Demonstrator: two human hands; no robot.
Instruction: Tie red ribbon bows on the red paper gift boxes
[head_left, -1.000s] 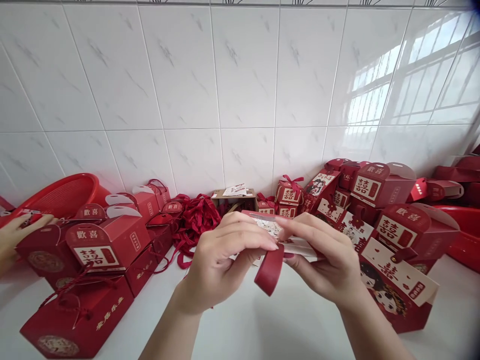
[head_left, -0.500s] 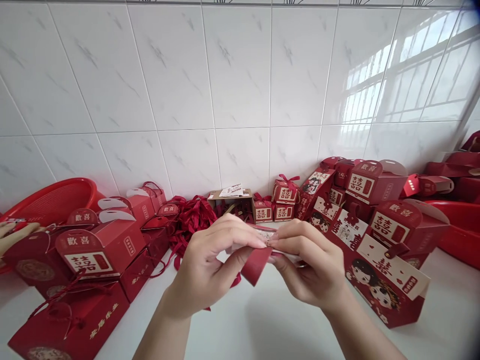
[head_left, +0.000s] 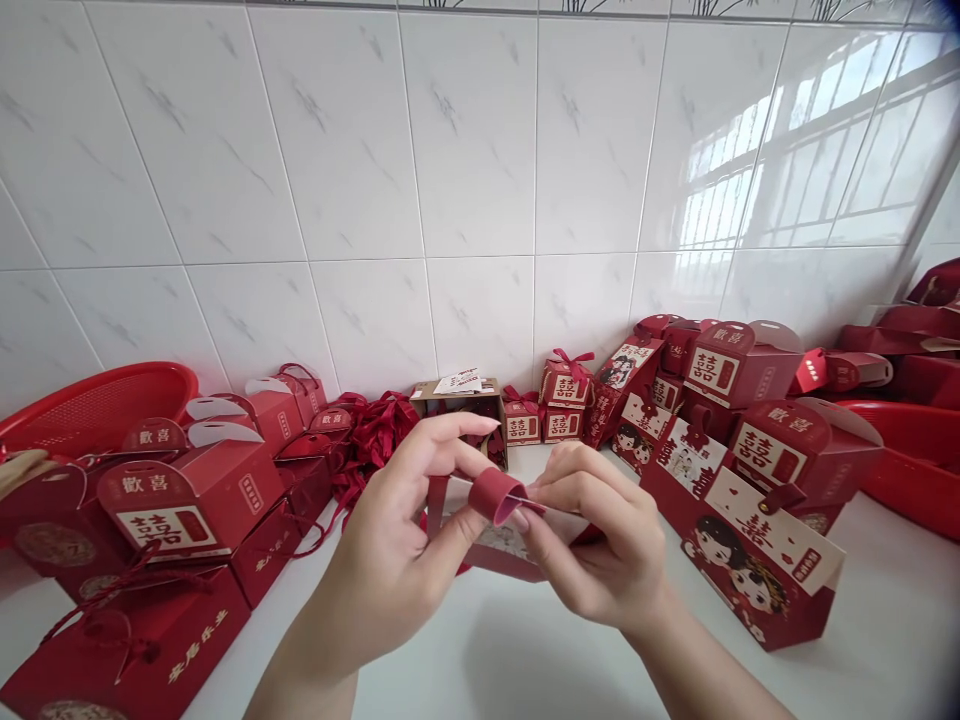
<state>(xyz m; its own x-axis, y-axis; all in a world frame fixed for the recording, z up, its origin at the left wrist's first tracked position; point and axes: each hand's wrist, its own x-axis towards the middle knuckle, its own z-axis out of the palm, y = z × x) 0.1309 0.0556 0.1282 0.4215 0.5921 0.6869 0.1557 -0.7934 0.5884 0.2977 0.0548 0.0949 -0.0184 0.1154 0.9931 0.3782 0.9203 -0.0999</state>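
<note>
Above the middle of the white table I hold a small red and white gift box [head_left: 501, 545] between both hands. A red strap [head_left: 491, 492] curls into a loop at its top edge. My left hand [head_left: 420, 535] grips the box's left side with the thumb near the loop; its index finger is raised and stretched over the top. My right hand [head_left: 600, 535] pinches the strap's end at the box's top edge between thumb and fingers. The palms hide parts of the box's sides.
Red gift boxes [head_left: 191, 495] crowd the left, beside a red basket [head_left: 105, 400]. Red ribbon [head_left: 375, 435] lies behind my left hand. An open cardboard box [head_left: 457, 403] and small boxes [head_left: 562, 425] stand by the wall. Printed boxes [head_left: 757, 580] and a red basin [head_left: 915, 470] fill the right.
The box has tilted so its printed front shows below my hands. The strap, hanging as a flap before, is now curled into a loop. My left index finger has lifted.
</note>
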